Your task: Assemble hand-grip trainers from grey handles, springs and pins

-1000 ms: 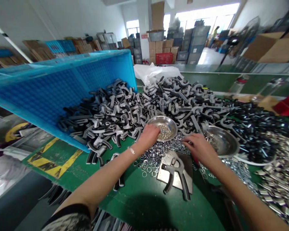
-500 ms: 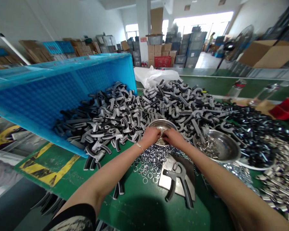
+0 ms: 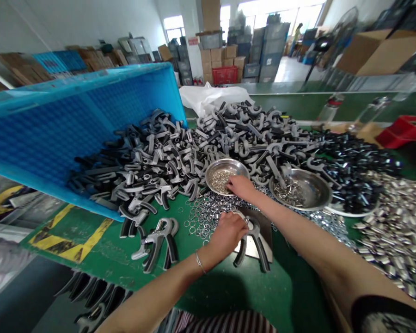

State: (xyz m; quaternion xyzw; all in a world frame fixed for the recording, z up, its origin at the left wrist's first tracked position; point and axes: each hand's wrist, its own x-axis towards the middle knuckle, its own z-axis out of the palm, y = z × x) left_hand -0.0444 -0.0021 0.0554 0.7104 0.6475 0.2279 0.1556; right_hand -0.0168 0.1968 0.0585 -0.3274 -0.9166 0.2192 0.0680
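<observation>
Left fingers moved to handgrip.

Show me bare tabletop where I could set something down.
Green tabletop is bare between the metal plate and striped clothing, and between the yellow-black tape and hand grips at left. Crowded farther out: loose rings, steel bowls, handle heap, silver cylinders.
</observation>
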